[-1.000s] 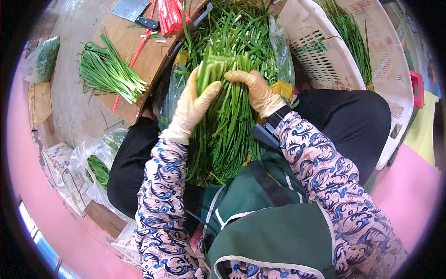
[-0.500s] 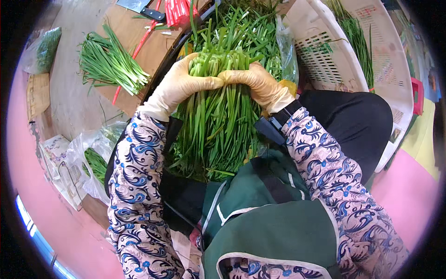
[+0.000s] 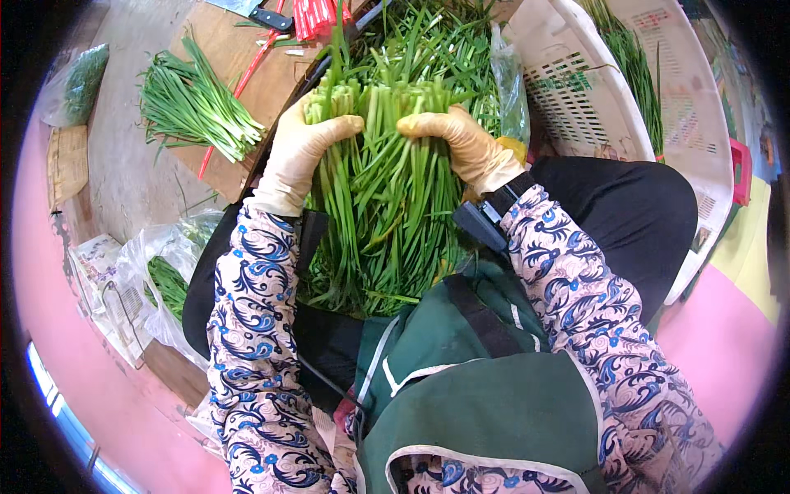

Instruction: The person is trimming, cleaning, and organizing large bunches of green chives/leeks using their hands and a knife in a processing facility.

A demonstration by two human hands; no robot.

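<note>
A wide bundle of green flat-leaved chives (image 3: pixel 378 198) hangs between my two gloved hands, pale cut ends upward and leaves trailing over my lap. My left hand (image 3: pixel 300 156) wraps the bundle's left side, thumb across the front; my right hand (image 3: pixel 469 152) grips the right side the same way, its thumb apart from the left one. Behind them lies a heap of loose chive leaves (image 3: pixel 424 37) edged by clear plastic (image 3: pixel 510 82). My fingers behind the bundle are hidden. Both hands wear cream rubber gloves.
Upper left, a wooden board (image 3: pixel 201 26) bears a cleaver (image 3: pixel 270 18), red strips (image 3: pixel 317 18) and another chive bundle (image 3: pixel 197 107). A bagged bundle (image 3: pixel 78 86) lies far left, a plastic bag (image 3: pixel 140 272) lower left. White perforated baskets (image 3: pixel 576 115) with greens stand at right.
The bundle has spread wider. My left hand has shifted left from a second ago, and the two thumbs, nearly touching half a second ago, are now apart.
</note>
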